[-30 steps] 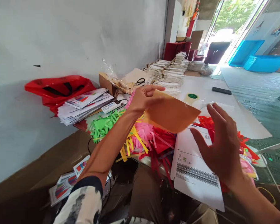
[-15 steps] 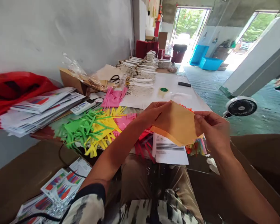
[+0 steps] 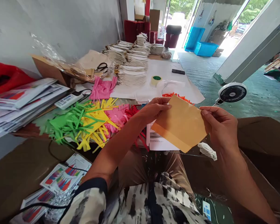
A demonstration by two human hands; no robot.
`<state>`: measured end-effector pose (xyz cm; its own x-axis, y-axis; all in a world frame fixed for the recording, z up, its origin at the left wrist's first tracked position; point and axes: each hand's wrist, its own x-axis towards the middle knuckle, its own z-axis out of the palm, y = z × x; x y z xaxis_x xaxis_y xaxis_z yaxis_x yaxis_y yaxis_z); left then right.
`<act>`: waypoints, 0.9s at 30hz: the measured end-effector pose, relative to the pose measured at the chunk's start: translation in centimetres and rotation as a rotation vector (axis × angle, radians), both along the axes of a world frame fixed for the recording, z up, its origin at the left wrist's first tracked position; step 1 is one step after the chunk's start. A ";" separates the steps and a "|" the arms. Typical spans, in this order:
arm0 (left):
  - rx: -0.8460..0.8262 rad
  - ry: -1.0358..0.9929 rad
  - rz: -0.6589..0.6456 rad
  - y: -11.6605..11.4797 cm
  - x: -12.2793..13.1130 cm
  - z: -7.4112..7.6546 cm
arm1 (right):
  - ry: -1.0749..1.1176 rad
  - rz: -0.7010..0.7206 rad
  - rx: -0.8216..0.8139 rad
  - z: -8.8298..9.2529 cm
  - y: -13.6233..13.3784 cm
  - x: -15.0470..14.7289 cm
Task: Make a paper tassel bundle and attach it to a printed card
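Observation:
Between my hands a brown paper envelope point(image 3: 183, 124) is held up, tilted, above the table's near edge. My left hand point(image 3: 157, 109) pinches its upper left edge. With thumb and fingers, my right hand point(image 3: 219, 126) grips its right corner. Behind and below the paper lies a white printed card point(image 3: 156, 138) with a barcode, partly covered. Orange paper strips point(image 3: 177, 96) show just beyond it. To the left, fringed paper lies in green point(image 3: 67, 124), yellow point(image 3: 95, 124), pink point(image 3: 118, 118) and red point(image 3: 132, 111).
Stacked white bundles point(image 3: 133, 73) stand along the wall side. Near them are a tape roll point(image 3: 156, 81), scissors point(image 3: 101, 67) and a black phone point(image 3: 178, 72). Printed packs point(image 3: 25, 102) are piled at left. A small fan point(image 3: 232, 92) stands at right, and a brown box point(image 3: 263, 137) beside my right arm.
The view has shifted, so the table appears lower left. The brown envelope has turned to show more of its face, and my right hand has moved slightly outward with it.

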<state>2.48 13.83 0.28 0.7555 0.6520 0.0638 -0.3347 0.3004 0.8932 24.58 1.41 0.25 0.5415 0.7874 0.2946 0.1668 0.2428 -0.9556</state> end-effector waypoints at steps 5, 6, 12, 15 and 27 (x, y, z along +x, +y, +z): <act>-0.055 0.061 -0.025 -0.2 0.4 0.1 | 0.076 0.026 -0.033 -0.6 0.1 0.6; -0.066 0.074 -0.012 -0.3 0.6 0.0 | 0.084 0.031 -0.048 -0.7 0.2 0.7; -0.089 0.091 0.001 -0.2 1.7 -1.0 | -0.055 0.022 -0.122 -1.4 0.1 1.5; -0.117 0.097 0.021 -0.2 2.0 -1.7 | -0.425 -0.024 -0.120 -1.4 -0.3 1.1; -0.046 0.129 0.004 -2.3 2.5 -1.6 | -1.048 -0.158 0.053 -1.0 0.1 -1.8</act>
<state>4.97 11.53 -1.32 0.7529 0.6551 -0.0637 -0.2193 0.3410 0.9141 22.77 1.47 -0.71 0.0922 0.7027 0.7055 0.9345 0.1835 -0.3049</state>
